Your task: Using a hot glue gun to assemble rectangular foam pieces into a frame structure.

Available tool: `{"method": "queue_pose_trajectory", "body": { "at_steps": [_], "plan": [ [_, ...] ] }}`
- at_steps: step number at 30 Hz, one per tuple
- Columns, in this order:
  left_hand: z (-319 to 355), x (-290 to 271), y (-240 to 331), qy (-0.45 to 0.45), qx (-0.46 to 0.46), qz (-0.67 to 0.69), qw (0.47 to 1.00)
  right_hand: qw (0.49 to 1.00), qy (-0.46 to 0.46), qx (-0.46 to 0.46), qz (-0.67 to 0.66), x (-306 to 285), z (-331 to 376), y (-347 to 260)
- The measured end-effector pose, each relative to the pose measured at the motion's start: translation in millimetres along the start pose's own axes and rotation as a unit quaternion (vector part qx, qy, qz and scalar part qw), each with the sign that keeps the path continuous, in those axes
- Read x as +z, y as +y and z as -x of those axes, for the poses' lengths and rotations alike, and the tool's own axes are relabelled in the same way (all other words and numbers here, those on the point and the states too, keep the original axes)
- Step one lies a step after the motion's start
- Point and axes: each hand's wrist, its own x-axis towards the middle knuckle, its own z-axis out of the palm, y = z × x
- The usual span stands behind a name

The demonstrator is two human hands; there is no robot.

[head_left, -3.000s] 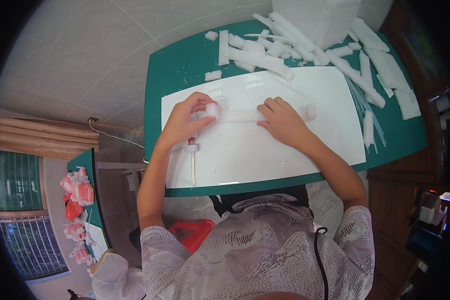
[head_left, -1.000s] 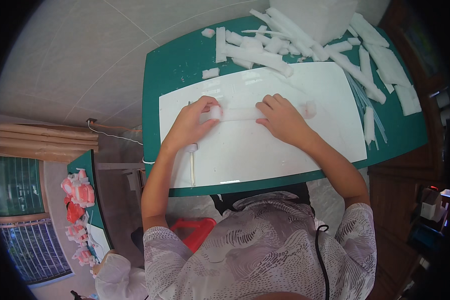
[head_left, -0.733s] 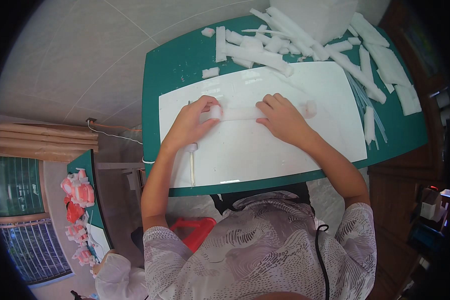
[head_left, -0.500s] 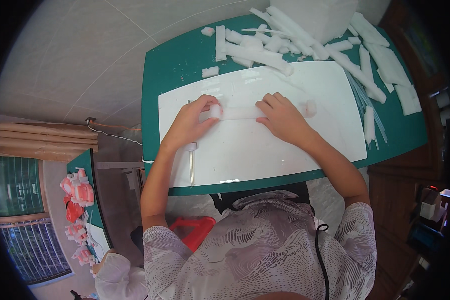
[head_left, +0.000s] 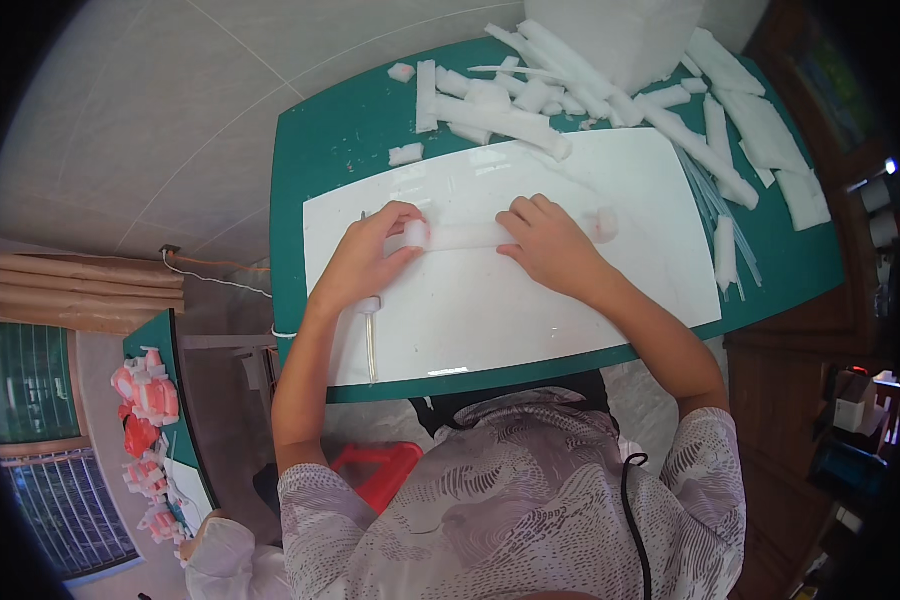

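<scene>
My left hand [head_left: 370, 257] pinches a small white roll [head_left: 416, 234] between thumb and fingers, with a touch of pink by its edge. From that roll a flat, soft white strip [head_left: 460, 237] runs right across the white board [head_left: 530, 320]. My right hand [head_left: 550, 243] is closed over the strip's far end, fingertips and thumb on it, hiding that part. Just past the right hand lies another small rolled piece [head_left: 604, 225], pale with a pinkish tint. Beside my left wrist rests a thin clear stick with a white head [head_left: 368, 306].
Loose white strips and chunks [head_left: 500, 115] are heaped along the green table's [head_left: 345, 120] far edge. Thin translucent sticks [head_left: 720, 215] lie at the right. At the left, another table holds pink-and-white pieces [head_left: 150, 390], with a person's white sleeve [head_left: 225, 555] near it. A red plastic object [head_left: 380, 475] sits below.
The whole view has shifted slightly, so the table sits a little further left and lower. Both hands keep their grip on the roll and strip, with little visible movement.
</scene>
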Motion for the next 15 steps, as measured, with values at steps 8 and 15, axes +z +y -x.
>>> {"method": "queue_pose_trajectory", "body": {
  "at_steps": [8, 15],
  "plan": [
    [0.0, -1.1, 2.2, 0.002, 0.001, -0.008, 1.000, 1.000, -0.008, 0.008, -0.015, -2.6, -1.8, -1.6],
    [-1.3, -0.7, -0.4, 0.001, 0.003, -0.006, 1.000, 1.000, 0.000, 0.003, -0.005, -0.8, -1.2, 0.7]
  ]
}}
